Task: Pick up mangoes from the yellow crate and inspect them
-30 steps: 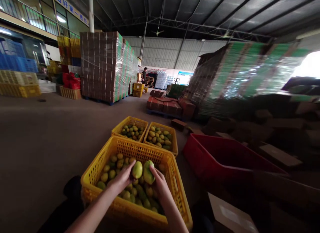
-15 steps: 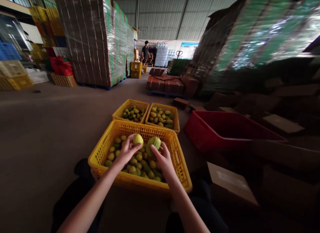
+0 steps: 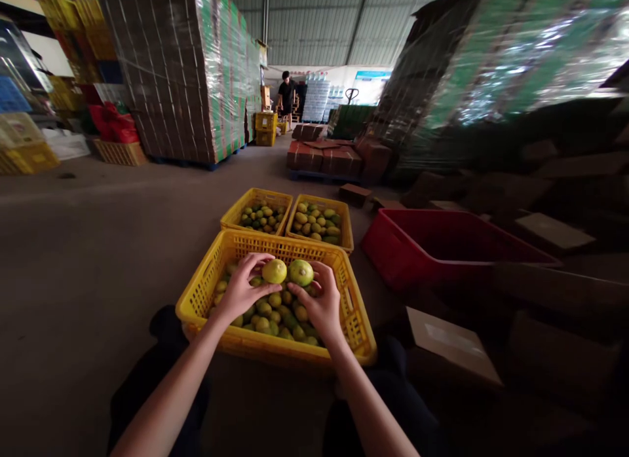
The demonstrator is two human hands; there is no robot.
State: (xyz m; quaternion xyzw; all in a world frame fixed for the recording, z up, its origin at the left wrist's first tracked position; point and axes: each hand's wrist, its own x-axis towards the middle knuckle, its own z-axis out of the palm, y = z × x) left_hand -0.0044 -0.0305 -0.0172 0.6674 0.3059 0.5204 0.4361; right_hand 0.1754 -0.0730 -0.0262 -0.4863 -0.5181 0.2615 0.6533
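My left hand [image 3: 246,288] is closed around a yellow, lemon-like fruit [image 3: 274,271], its fingers over the top and thumb below. Beside it, my right hand [image 3: 322,294] grips a greener, round fruit [image 3: 301,272] between thumb and fingers. Both fruits are held side by side with a small gap, their ends facing me. Under the hands stands a large yellow plastic crate [image 3: 201,293] with slotted walls. Many yellow and green fruits [image 3: 275,313] lie in it, partly hidden by my hands and wrists.
Two smaller yellow crates of fruit, one at left [image 3: 230,216] and one at right [image 3: 346,231], stand just beyond. A red tub [image 3: 393,260] and cardboard boxes [image 3: 452,342] are on the right. Wrapped pallet stacks [image 3: 162,77] rise behind; a person [image 3: 286,93] stands far back.
Both fruits have been turned so their ends face me and brought closer together. My right hand has turned too. The person at the back appears slightly nearer.
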